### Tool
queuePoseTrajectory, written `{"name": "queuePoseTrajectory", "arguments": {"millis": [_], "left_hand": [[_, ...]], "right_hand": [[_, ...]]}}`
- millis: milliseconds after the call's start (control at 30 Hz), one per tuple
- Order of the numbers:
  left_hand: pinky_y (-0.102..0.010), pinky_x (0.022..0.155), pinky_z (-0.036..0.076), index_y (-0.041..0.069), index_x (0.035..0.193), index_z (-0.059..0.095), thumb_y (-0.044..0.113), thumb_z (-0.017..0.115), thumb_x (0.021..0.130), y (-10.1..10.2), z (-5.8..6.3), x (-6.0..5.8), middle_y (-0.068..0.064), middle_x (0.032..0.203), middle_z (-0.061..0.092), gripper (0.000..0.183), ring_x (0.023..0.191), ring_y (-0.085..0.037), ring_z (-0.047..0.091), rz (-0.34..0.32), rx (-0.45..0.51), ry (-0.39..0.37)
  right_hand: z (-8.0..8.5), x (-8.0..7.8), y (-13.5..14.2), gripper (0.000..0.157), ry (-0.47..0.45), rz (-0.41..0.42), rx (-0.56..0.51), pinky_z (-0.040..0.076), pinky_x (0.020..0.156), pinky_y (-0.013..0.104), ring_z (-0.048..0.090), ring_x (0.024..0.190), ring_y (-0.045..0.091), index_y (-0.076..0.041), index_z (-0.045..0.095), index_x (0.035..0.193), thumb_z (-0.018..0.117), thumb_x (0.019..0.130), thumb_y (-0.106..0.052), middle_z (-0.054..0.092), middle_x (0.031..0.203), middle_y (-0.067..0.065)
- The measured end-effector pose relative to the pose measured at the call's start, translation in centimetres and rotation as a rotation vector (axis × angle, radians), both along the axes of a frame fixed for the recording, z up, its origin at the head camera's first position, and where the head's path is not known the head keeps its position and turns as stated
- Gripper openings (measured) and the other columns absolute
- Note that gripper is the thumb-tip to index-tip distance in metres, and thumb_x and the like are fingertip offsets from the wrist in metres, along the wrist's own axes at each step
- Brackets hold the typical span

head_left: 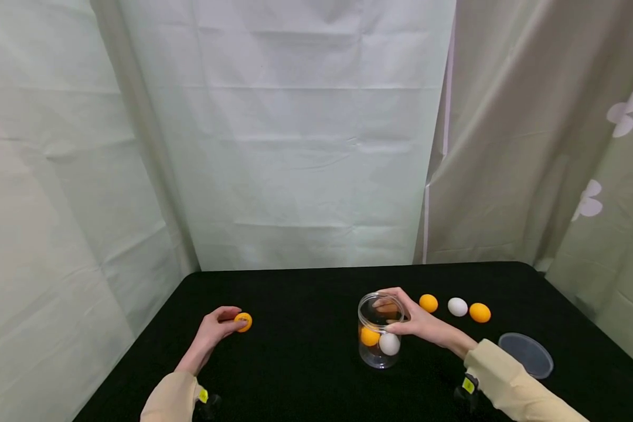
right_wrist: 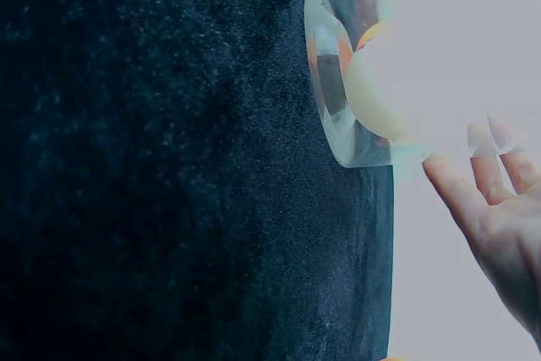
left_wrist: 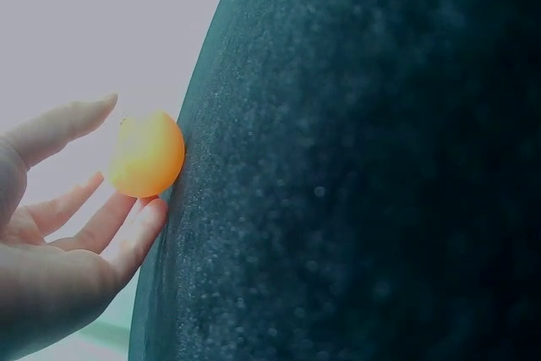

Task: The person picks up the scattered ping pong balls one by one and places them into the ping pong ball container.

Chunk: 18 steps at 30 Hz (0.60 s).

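On the left side of the table, my left hand (head_left: 216,329) has its thumb and fingers about an orange ping-pong ball (head_left: 243,322). In the left wrist view the ball (left_wrist: 149,155) sits between the thumb and the fingertips, close to the black cloth. My right hand (head_left: 408,319) grips a clear plastic jar (head_left: 378,358) near its open rim, thumb on the near side and fingers round the far side. Inside the jar lie an orange ball (head_left: 370,336) and a white ball (head_left: 390,344). Glare hides part of the jar in the right wrist view.
Behind my right forearm, an orange ball (head_left: 428,303), a white ball (head_left: 458,306) and another orange ball (head_left: 480,312) form a row. A round translucent lid (head_left: 527,354) lies at the right. Pale curtains (head_left: 306,146) surround the black-covered table (head_left: 295,375).
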<state>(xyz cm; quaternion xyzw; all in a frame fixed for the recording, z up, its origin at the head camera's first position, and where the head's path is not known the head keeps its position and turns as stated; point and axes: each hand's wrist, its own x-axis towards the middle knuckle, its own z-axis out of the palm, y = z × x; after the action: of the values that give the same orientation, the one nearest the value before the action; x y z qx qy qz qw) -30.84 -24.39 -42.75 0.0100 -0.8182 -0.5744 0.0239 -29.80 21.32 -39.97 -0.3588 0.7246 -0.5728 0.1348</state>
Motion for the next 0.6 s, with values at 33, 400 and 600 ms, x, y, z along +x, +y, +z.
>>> {"name": "queuePoseTrajectory", "arguments": {"millis": [33, 400, 600], "left_hand": [[-0.041, 0.084, 0.042, -0.002, 0.12, 0.046, 0.021, 0.068, 0.079, -0.01, -0.03, -0.02, -0.02, 0.115, 0.045, 0.052, 0.098, -0.027, 0.053, 0.0, 0.001, -0.002], [-0.04, 0.082, 0.044, -0.004, 0.119, 0.046, 0.015, 0.068, 0.079, -0.04, -0.19, -0.13, -0.021, 0.112, 0.047, 0.05, 0.095, -0.027, 0.054, 0.005, 0.006, -0.011], [-0.04, 0.081, 0.045, -0.006, 0.118, 0.045, 0.011, 0.068, 0.078, 0.01, -0.09, -0.05, -0.023, 0.111, 0.048, 0.05, 0.094, -0.029, 0.055, 0.006, 0.008, -0.019]], "right_hand": [[-0.01, -0.02, -0.01, 0.058, 0.0, -0.001, 0.0, 0.03, 0.091, 0.051, 0.029, 0.121, 0.034, -0.01, 0.023, 0.135, 0.054, 0.086, -0.012, 0.031, 0.132, 0.018], [-0.13, -0.27, -0.03, 0.059, 0.011, 0.001, 0.001, 0.03, 0.091, 0.053, 0.03, 0.12, 0.034, -0.011, 0.023, 0.135, 0.055, 0.085, -0.014, 0.032, 0.131, 0.017], [-0.14, -0.19, -0.03, 0.059, 0.008, -0.004, -0.002, 0.03, 0.091, 0.053, 0.03, 0.12, 0.034, -0.012, 0.023, 0.134, 0.055, 0.085, -0.014, 0.032, 0.131, 0.017]]}}
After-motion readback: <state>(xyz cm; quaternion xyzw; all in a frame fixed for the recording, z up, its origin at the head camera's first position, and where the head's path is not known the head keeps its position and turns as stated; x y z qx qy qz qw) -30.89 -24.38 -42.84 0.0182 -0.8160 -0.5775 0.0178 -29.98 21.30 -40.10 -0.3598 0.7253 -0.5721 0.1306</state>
